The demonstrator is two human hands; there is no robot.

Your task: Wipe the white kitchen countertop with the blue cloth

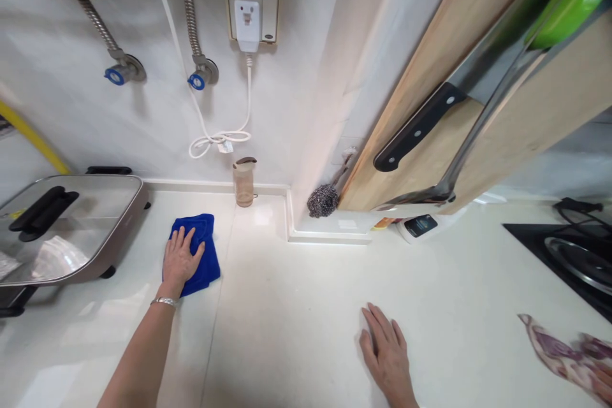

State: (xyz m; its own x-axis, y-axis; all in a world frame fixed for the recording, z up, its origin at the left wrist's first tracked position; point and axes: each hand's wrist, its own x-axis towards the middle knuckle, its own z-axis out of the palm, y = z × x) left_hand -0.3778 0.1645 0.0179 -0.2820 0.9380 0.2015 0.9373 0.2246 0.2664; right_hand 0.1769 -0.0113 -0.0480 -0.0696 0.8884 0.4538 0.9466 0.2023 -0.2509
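My left hand (182,258) lies flat on a folded blue cloth (206,261), with its fingers stretched over it and a silver bracelet at the wrist. The cloth rests on the white counter (277,331), to the right of an electric pan (115,236) with a glass lid. Lower right of the middle, my right hand (388,357) is on or just over the bare counter, fingers extended, holding nothing. At the lower right edge, part of another hand (605,379) touches a patterned cloth (557,354); most of that hand is out of frame.
A small brown-tinted bottle (245,186) stands by the back wall. On the right hang a steel scrubber (322,201), a black-handled knife (421,131) and a wooden board (507,127). A white bottle (417,228) and a black cooktop (564,261) are beyond. A white cord (248,95) dangles from the socket.
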